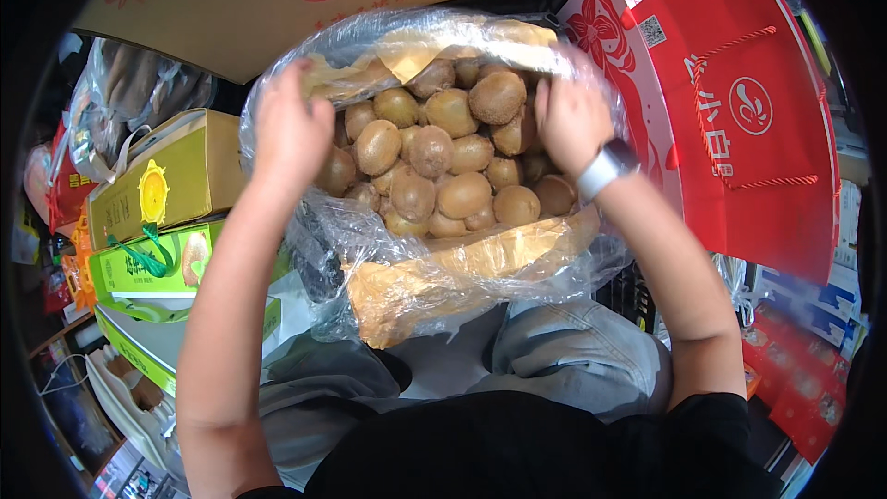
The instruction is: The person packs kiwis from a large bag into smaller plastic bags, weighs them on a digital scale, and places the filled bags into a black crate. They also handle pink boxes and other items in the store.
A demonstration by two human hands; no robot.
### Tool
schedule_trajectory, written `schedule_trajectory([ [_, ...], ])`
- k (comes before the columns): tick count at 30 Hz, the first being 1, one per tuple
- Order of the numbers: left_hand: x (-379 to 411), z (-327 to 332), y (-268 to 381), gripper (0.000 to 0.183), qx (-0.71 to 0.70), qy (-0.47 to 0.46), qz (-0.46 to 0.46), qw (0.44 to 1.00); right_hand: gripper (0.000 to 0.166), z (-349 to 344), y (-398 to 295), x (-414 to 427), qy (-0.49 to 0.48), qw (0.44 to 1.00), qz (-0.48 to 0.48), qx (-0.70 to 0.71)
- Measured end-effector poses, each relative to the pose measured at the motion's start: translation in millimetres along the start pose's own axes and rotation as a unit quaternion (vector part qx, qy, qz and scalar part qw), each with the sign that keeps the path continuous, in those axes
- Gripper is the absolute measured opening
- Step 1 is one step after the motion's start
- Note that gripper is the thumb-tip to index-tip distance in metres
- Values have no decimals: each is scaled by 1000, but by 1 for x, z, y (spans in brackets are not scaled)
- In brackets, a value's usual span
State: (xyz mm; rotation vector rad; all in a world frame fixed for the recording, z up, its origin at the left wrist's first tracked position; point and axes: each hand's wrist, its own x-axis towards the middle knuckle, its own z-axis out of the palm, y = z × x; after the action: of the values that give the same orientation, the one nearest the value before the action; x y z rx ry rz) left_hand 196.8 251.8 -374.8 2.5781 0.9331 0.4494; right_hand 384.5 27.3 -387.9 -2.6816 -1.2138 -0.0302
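A heap of brown kiwifruit [447, 159] fills a container lined with clear plastic film [332, 225] and tan paper [485, 249]. The liner is spread apart at the top, so the fruit lies exposed; its folds hide most of the container. At the left rim, my left hand [291, 128] touches the film and paper, blurred by motion. Opposite it, my right hand [575, 114] is at the liner's right side, fingertips close to the fruit. A watch [608, 166] is on my right wrist. Blur and film obscure how far the fingers of both hands are closed.
A large printed cardboard carton [229, 14] stands behind the fruit. Red gift bags [748, 145] with rope handles crowd the right. To the left are an olive gift box [166, 177] and a green kiwifruit box [156, 263]. My knees [575, 346] are just below the liner.
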Motion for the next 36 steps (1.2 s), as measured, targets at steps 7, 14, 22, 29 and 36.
schedule_trajectory([
  [7,46,15,-59,39,-57,-32,-241,968,38,21,55,130,71,947,181,257],
  [14,62,23,-70,41,76,-88,-223,968,53,70,101,146,-95,890,309,320],
  [22,89,-9,-51,34,-36,-205,-244,947,41,23,69,70,38,992,86,80],
  [29,75,-55,-15,23,-10,-229,-170,959,18,-51,-6,-6,-77,982,-173,23],
  [36,30,-51,-20,40,392,-181,160,888,26,-75,32,-91,-280,943,-168,-64],
])
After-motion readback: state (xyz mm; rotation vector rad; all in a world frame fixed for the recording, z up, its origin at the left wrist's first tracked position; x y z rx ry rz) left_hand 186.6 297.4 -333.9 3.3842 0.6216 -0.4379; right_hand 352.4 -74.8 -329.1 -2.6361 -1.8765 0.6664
